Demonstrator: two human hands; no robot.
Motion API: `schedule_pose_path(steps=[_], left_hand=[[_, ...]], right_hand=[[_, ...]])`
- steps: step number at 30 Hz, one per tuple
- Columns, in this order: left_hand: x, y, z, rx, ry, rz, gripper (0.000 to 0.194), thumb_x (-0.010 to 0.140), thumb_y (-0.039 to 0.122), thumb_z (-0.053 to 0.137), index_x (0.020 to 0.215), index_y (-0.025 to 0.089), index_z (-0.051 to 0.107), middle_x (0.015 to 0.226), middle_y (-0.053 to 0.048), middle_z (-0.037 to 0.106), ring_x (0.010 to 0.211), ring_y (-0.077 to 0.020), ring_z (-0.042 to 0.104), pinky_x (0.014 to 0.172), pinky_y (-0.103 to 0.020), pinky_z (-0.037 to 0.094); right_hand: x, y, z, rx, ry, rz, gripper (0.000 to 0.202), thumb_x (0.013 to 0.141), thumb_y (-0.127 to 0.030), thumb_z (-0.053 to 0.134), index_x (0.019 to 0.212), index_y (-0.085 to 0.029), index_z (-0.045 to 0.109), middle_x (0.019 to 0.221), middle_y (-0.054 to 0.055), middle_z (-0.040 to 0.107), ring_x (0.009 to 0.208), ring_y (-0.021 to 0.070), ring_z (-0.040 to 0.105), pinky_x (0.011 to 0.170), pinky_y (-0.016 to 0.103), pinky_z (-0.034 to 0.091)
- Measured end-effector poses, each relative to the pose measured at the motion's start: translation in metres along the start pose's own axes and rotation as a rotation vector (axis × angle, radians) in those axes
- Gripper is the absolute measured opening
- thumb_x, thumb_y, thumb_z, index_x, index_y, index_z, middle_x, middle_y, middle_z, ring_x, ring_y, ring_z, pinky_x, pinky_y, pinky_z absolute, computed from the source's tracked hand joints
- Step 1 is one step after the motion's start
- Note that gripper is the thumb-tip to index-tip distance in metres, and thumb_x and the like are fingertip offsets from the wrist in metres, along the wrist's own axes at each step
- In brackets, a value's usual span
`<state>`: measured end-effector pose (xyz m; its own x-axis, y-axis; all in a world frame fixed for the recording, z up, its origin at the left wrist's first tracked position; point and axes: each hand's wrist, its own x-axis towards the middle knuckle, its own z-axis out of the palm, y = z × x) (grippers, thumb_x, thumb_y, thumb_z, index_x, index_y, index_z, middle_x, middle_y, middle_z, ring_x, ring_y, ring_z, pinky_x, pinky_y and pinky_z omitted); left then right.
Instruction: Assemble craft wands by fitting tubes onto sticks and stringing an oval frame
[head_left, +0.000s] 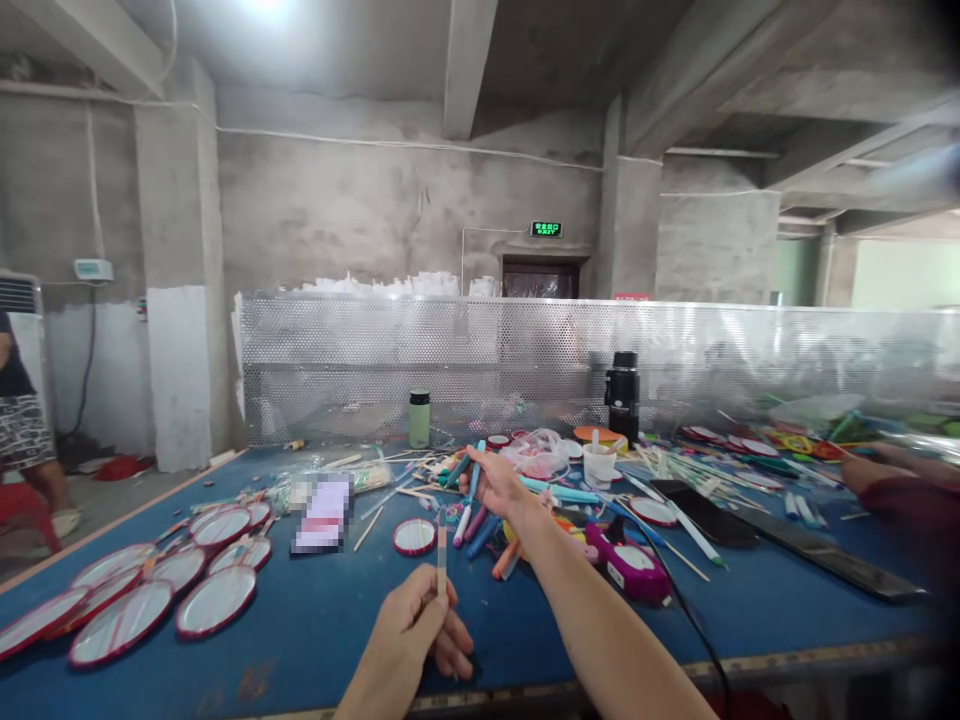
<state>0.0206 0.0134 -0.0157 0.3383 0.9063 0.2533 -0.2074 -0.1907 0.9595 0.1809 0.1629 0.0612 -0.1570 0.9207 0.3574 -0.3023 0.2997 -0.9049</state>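
My left hand point(412, 625) is closed around a narrow flat stick point(442, 568), pale with an orange-brown upper part, held upright above the front of the table. My right hand point(495, 485) reaches over the heap, its fingers closed on a teal pen-like stick point(472, 488). Just below it lie a purple stick point(475, 523), a blue stick point(484, 538) and an orange stick point(506, 560). A small round mirror with a red rim point(415, 537) lies left of them.
Several red-rimmed mirrors point(217, 600) overlap at left beside a phone point(322, 515). A purple device point(630, 565) with a black cable, a white cup point(598, 465), a green tumbler point(419, 420) and a black flask point(622, 395) stand around. Another person's arm point(900, 480) is at right.
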Motion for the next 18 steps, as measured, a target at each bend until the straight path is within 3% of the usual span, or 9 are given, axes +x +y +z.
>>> schedule_pose_path(steps=[5,9,13,16,18], left_hand=[[0.0,0.0,-0.001,0.015,-0.002,0.003,0.037,0.082,0.055,0.054,0.079,0.019,0.048,0.06,-0.003,0.07,0.047,-0.0153,0.066,0.045,-0.021,0.041],[-0.002,0.006,-0.002,0.028,-0.014,-0.013,0.033,0.084,0.051,0.055,0.08,0.019,0.048,0.062,-0.003,0.07,0.049,-0.0153,0.067,0.047,-0.021,0.042],[-0.006,0.014,0.0,0.062,-0.026,-0.005,0.029,0.085,0.047,0.053,0.08,0.018,0.047,0.064,-0.003,0.069,0.051,-0.0146,0.066,0.049,-0.022,0.042],[-0.007,0.016,0.001,0.08,-0.022,-0.001,0.028,0.086,0.045,0.052,0.08,0.018,0.047,0.063,-0.004,0.069,0.051,-0.015,0.066,0.049,-0.022,0.042],[-0.007,0.016,0.001,0.093,-0.021,0.001,0.027,0.086,0.045,0.051,0.08,0.019,0.046,0.063,-0.004,0.069,0.051,-0.0156,0.066,0.049,-0.023,0.043]], right_hand=[[-0.001,-0.007,-0.007,-0.365,0.019,-0.122,0.027,0.09,-0.04,0.051,0.076,-0.017,0.057,0.06,0.002,0.064,0.042,0.011,0.052,0.043,0.022,0.044],[-0.015,-0.031,-0.02,-0.735,-0.008,-0.248,0.014,0.087,-0.029,0.054,0.083,-0.017,0.06,0.068,0.001,0.062,0.052,0.0112,0.052,0.052,0.022,0.042],[-0.045,-0.04,-0.033,-1.078,-0.247,-0.309,0.005,0.081,-0.016,0.061,0.083,-0.018,0.066,0.088,0.005,0.064,0.083,0.0174,0.056,0.077,0.028,0.043],[-0.067,-0.031,-0.037,-1.27,-0.467,-0.289,0.002,0.076,-0.018,0.069,0.078,-0.017,0.069,0.083,0.005,0.063,0.081,0.0188,0.057,0.077,0.029,0.042],[-0.075,-0.026,-0.038,-1.354,-0.571,-0.277,0.01,0.071,-0.021,0.076,0.078,-0.017,0.071,0.082,0.004,0.062,0.078,0.0182,0.058,0.074,0.027,0.043]])
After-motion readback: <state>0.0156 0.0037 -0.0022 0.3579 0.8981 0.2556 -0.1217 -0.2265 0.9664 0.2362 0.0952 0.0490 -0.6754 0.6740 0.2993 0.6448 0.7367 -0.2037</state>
